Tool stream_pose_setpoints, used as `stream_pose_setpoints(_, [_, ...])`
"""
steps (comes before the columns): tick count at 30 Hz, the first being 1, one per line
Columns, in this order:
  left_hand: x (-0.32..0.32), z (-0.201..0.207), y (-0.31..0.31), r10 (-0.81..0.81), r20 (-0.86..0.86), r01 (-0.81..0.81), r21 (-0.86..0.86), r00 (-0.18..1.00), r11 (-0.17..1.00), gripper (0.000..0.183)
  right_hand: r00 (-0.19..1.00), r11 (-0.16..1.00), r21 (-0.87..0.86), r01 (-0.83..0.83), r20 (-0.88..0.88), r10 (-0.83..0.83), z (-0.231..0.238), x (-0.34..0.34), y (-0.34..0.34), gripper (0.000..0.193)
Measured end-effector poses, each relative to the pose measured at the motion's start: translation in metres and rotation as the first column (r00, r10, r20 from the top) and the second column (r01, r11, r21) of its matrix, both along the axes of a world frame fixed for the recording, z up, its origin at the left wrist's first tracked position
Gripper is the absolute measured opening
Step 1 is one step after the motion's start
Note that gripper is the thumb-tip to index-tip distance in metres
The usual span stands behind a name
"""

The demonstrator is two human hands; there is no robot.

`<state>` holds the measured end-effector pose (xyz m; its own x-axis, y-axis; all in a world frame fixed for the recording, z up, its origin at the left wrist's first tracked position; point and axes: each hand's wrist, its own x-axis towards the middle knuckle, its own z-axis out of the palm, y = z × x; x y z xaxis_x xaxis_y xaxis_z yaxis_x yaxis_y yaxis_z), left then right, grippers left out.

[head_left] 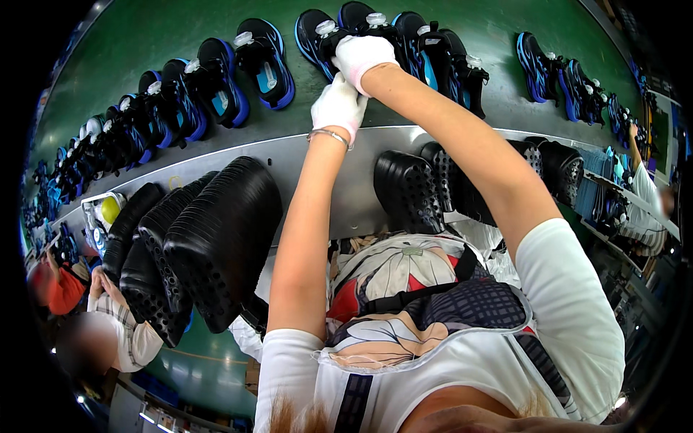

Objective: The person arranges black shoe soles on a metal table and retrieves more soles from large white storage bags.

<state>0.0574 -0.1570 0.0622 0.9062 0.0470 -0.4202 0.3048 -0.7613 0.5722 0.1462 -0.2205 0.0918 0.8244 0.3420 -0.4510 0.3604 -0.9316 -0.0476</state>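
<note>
Both my hands wear white gloves and meet at the heel ends of two black sneakers on the green bench. My right hand (364, 60) is closed over the collar of one sneaker (356, 16), whose toe points away from me. Just below and touching it, my left hand (339, 105) is closed, its fingertips hidden against my right hand; what they hold does not show. To their left lies another black and blue sneaker (312, 32) with a clear plastic piece on it. A further sneaker (411, 35) stands close on the right.
A long row of sneakers (224, 83) curves away left, and more sneakers (535, 68) stand right. Black ribbed, studded moulded forms (224, 231) hang along the bench's metal edge (328, 187), with others (408, 189) at right. Co-workers (108, 332) are on both sides.
</note>
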Motion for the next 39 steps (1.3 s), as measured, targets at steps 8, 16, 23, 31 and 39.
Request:
stream_pose_setpoints(8, [0.027,-0.023,0.004,-0.111,-0.184,0.125,0.063,0.977,0.99,0.04,0.972,1.0,-0.004,0.025,-0.234,-0.025,-0.006,0.02,0.01,0.031])
stream_pose_setpoints(16, [0.029,-0.036,0.008,-0.046,-0.212,0.06,0.063,0.976,0.996,0.043,0.987,0.988,0.117,0.099,-0.139,-0.083,-0.025,0.016,0.018,0.028])
stream_pose_setpoints(23, [-0.003,-0.067,0.065,-0.192,0.135,0.178,0.106,0.972,0.978,0.035,0.945,0.964,0.255,-0.075,-0.291,0.151,0.036,-0.013,-0.008,0.035])
stream_pose_setpoints(31, [-0.055,0.013,0.062,-0.177,0.369,0.072,0.28,0.913,0.957,0.047,0.97,0.745,0.643,0.177,0.013,-0.242,0.171,-0.145,-0.242,0.028])
stream_pose_setpoints(39, [-0.108,0.086,-0.036,0.09,0.41,-0.072,-0.061,0.908,0.996,0.034,0.651,0.73,0.377,0.57,0.336,-0.681,0.181,-0.262,-0.494,0.021])
